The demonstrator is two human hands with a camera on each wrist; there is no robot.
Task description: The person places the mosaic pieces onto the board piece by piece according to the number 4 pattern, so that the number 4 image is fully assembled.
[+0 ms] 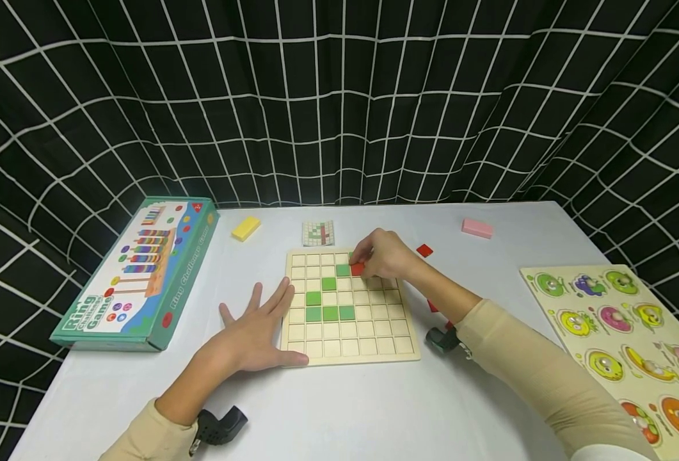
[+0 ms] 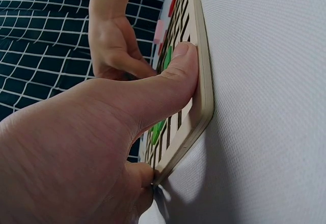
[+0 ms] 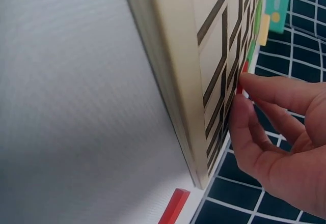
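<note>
A wooden grid board point(image 1: 369, 330) lies on the table, with several green square tiles point(image 1: 329, 283) set in its cells. My right hand point(image 1: 386, 253) is over the board's far rows, pinching a red square tile point(image 1: 357, 269) between thumb and finger, just right of a green tile. The right wrist view shows the same red tile point(image 3: 241, 82) at the fingertips, close against the grid. Spread out with straight fingers, my left hand point(image 1: 255, 333) touches the board's left edge. Its thumb point(image 2: 175, 76) rests on the near corner of the board.
A small pattern card point(image 1: 318, 234) lies beyond the board. Loose red tiles point(image 1: 424, 250) sit to its right, some partly behind my right arm. A yellow block point(image 1: 246, 228), a pink block point(image 1: 477, 228), a ring game box point(image 1: 137, 275) and a fruit puzzle board point(image 1: 595, 339) lie around.
</note>
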